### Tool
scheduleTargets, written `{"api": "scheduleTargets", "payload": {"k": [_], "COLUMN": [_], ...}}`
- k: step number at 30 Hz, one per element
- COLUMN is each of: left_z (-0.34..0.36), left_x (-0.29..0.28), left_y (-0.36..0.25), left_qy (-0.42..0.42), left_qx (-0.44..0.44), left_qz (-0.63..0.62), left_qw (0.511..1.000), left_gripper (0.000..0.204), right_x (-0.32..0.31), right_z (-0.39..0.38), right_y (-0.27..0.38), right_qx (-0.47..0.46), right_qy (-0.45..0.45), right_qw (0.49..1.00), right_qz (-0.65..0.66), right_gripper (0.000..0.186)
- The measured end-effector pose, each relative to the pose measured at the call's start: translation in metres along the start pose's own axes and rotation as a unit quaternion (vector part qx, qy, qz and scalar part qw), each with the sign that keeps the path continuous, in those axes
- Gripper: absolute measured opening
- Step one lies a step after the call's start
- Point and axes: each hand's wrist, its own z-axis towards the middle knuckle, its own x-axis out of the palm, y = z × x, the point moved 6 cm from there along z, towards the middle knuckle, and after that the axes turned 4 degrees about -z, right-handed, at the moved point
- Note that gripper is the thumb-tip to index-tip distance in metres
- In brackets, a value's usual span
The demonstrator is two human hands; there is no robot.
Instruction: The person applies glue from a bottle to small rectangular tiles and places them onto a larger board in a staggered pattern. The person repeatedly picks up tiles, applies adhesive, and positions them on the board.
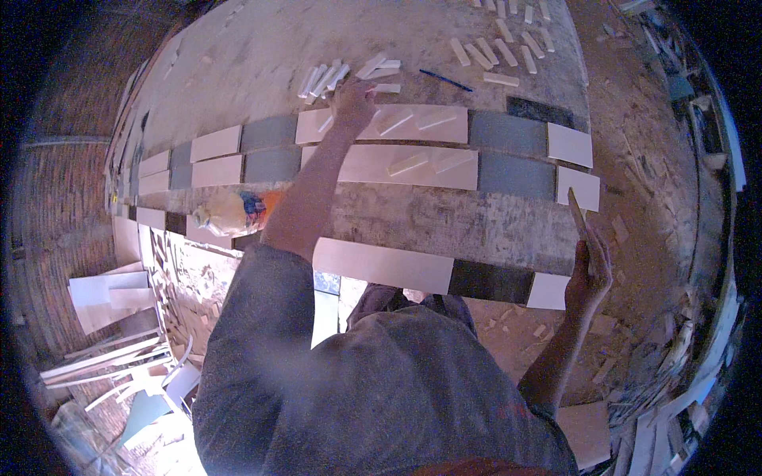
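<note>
On the long workbench, the left hand reaches out, fingers curled onto a small wooden block beside the pale strips, while the right hand grips a thin stick at the bench's near edge.

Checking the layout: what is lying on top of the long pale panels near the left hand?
Small pale wood strips lie on the long pale panels, about two on each. The left hand and forearm cover part of the panels, so anything under them is hidden.
</note>
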Motion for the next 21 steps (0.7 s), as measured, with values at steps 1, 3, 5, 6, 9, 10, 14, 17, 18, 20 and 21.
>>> {"api": "scheduleTargets", "payload": {"k": [1, 3, 5, 6, 9, 10, 14, 17, 18, 20, 21], "left_z": [0.012, 0.025, 0.041, 0.043, 0.046, 0.045, 0.05, 0.038, 0.028, 0.0, -0.015], "left_x": [-0.001, 0.01, 0.03, 0.042, 0.062, 0.065, 0.012, -0.053, -0.075, -0.11, -0.117], "left_y": [-0.013, -0.025, -0.028, -0.019, 0.001, 0.005, -0.031, -0.08, -0.097, -0.125, -0.133], "left_qy": [0.037, 0.101, 0.161, 0.149, 0.143, 0.165, 0.091, 0.068, 0.073, 0.086, 0.111], "left_qx": [0.024, 0.069, 0.117, 0.13, 0.148, 0.138, 0.055, -0.045, -0.081, -0.151, -0.171], "left_qz": [0.031, 0.096, 0.155, 0.147, 0.144, 0.155, -0.049, -0.368, -0.421, -0.522, -0.574], "left_qw": [0.999, 0.988, 0.968, 0.969, 0.968, 0.964, 0.993, 0.926, 0.9, 0.835, 0.793], "left_gripper": [0.025, 0.028, 0.036, 0.036, 0.032, 0.03, 0.026, 0.031, 0.031, 0.033, 0.032], "right_x": [-0.001, -0.004, -0.005, -0.006, -0.006, -0.007, -0.002, 0.012, 0.019, 0.032, 0.04], "right_z": [-0.002, -0.004, -0.008, -0.01, -0.013, -0.013, -0.026, -0.02, -0.016, -0.008, -0.005], "right_y": [-0.001, 0.0, -0.003, -0.005, -0.009, -0.01, -0.035, -0.027, -0.014, 0.014, 0.03], "right_qx": [0.003, 0.003, 0.001, -0.001, 0.007, 0.004, 0.064, 0.147, 0.173, 0.169, 0.167], "right_qy": [-0.003, -0.004, -0.012, -0.013, -0.012, -0.018, -0.032, -0.013, -0.003, 0.026, 0.042], "right_qw": [1.0, 0.999, 1.0, 1.0, 0.999, 1.0, 0.997, 0.975, 0.958, 0.948, 0.942], "right_qz": [-0.017, -0.045, -0.021, -0.007, -0.039, -0.025, 0.016, 0.163, 0.23, 0.268, 0.288], "right_gripper": [0.031, 0.033, 0.027, 0.025, 0.026, 0.025, 0.024, 0.023, 0.023, 0.022, 0.021]}}
